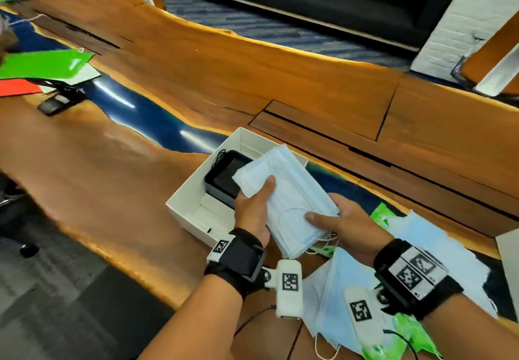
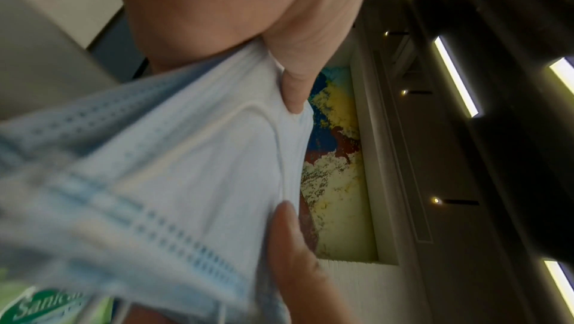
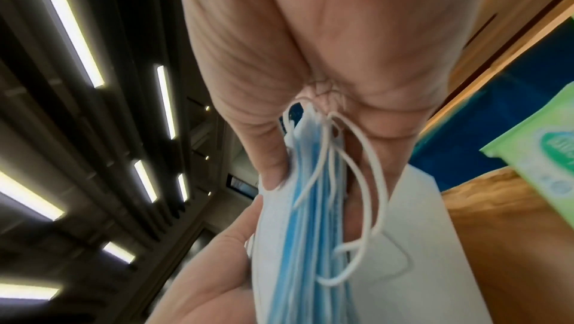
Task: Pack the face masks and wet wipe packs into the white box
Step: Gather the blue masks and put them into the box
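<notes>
Both hands hold one stack of pale blue face masks (image 1: pixel 289 191) above the near right corner of the open white box (image 1: pixel 185 191). My left hand (image 1: pixel 254 205) grips the stack's left edge, thumb on top. My right hand (image 1: pixel 337 219) pinches its right end, thumb over the ear loops. The wrist views show the same stack of face masks (image 2: pixel 161 182) (image 3: pixel 313 243) edge-on between thumb and fingers. A black pack (image 1: pixel 224 174) lies inside the box. More loose masks (image 1: pixel 337 298) and green wet wipe packs (image 1: pixel 384 216) lie on the table to the right.
The wooden table (image 1: pixel 140 168) has a blue resin strip running across it. Green and red folders (image 1: pixel 42 64) and a black device (image 1: pixel 53 105) lie at the far left. The table's near edge drops to grey carpet at the lower left.
</notes>
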